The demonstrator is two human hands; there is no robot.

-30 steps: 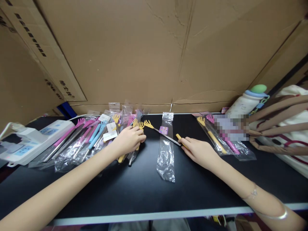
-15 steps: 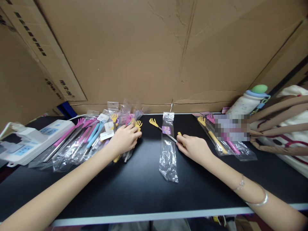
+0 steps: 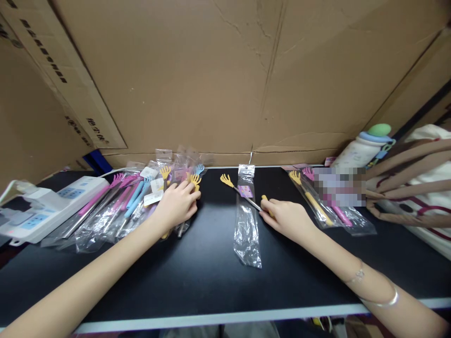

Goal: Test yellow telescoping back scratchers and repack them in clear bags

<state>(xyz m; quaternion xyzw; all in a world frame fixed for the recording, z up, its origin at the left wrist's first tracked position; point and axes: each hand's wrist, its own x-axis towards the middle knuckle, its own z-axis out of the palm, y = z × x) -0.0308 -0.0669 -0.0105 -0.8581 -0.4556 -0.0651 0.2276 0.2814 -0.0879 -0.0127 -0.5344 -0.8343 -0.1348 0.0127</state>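
My right hand (image 3: 285,217) is closed round the handle end of a yellow back scratcher (image 3: 226,180), its metal rod slanting up to the left. That rod lies across a clear plastic bag (image 3: 246,239) with a small purple label. At the left pile, my left hand (image 3: 178,202) has its fingers curled round another yellow-headed back scratcher (image 3: 195,180); its handle is mostly hidden. Beside and under that hand lie several bagged back scratchers in pink, blue and yellow, among them a blue one (image 3: 136,199).
A white power strip (image 3: 86,183) with plugs is at the left. Bagged yellow (image 3: 319,209) and pink (image 3: 340,213) back scratchers lie at the right, before a bottle (image 3: 362,150) and a cloth bag (image 3: 430,188). Cardboard (image 3: 197,84) walls the back of the black table (image 3: 211,281).
My left hand has shifted slightly left with the yellow back scratcher, and a blue head now shows behind it. My right hand and its back scratcher have barely moved.
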